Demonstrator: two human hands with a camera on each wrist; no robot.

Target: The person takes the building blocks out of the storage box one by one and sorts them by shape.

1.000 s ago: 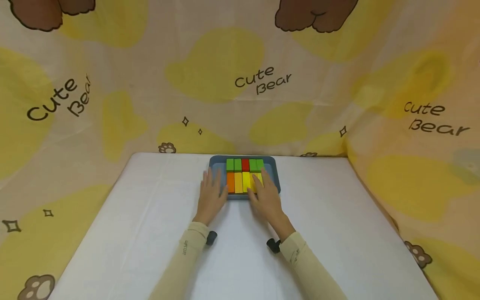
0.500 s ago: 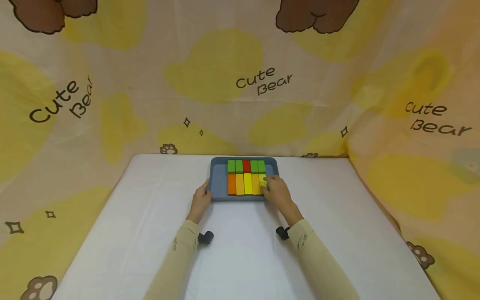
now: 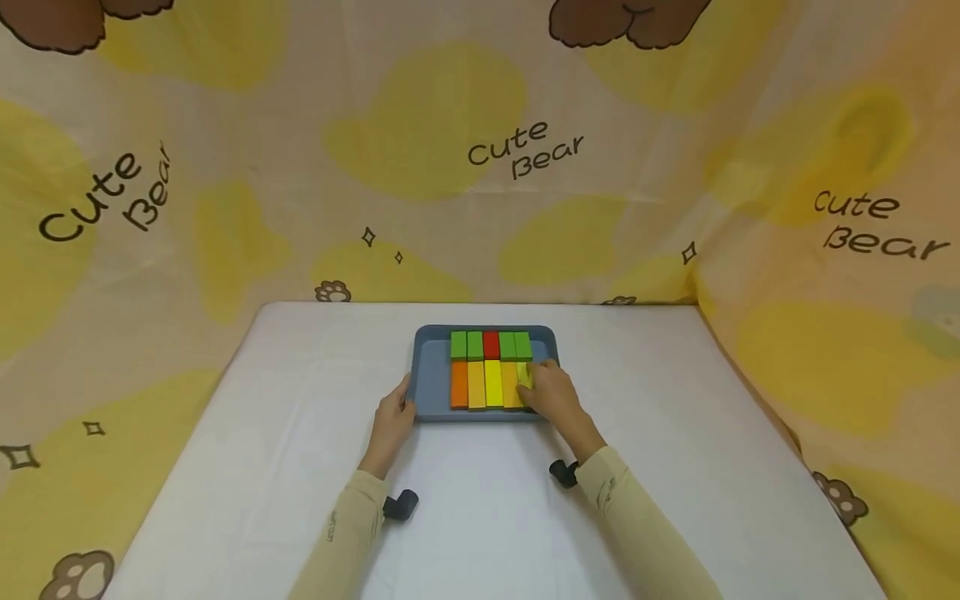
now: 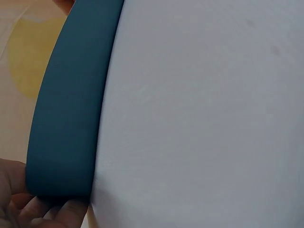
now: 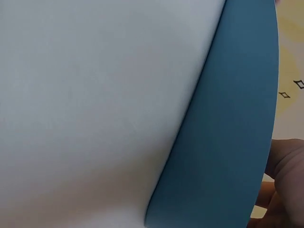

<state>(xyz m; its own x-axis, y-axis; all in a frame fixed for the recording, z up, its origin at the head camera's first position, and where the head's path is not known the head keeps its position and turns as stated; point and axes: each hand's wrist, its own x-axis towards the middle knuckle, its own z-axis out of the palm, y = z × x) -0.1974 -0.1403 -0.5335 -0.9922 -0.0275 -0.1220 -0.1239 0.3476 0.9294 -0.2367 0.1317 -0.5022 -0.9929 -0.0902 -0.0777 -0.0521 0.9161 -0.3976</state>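
A blue-grey tray [image 3: 432, 375] lies on the white table with two rows of coloured blocks in it. Green blocks [image 3: 459, 345] flank a red block [image 3: 491, 345] in the back row. An orange block [image 3: 459, 385] and several yellow ones [image 3: 492, 384] make up the front row. My left hand [image 3: 392, 421] grips the tray's left side near its front corner, with fingers around the rim. My right hand [image 3: 558, 400] reaches over the tray's right side and pinches the yellow-green block [image 3: 524, 379] at the right end of the front row. The right wrist view shows those fingers partly behind the tray wall.
A white cloth covers the table [image 3: 300, 467], which surrounds the tray. Patterned cloth walls [image 3: 420, 125] with "Cute Bear" lettering rise at the back and both sides. Small black cameras [image 3: 402, 505] sit at the wrists.
Both hands came down from above the tray: the left took hold of its left side, the right went to the right-end yellow-green block. The tray has slid nearer to me.
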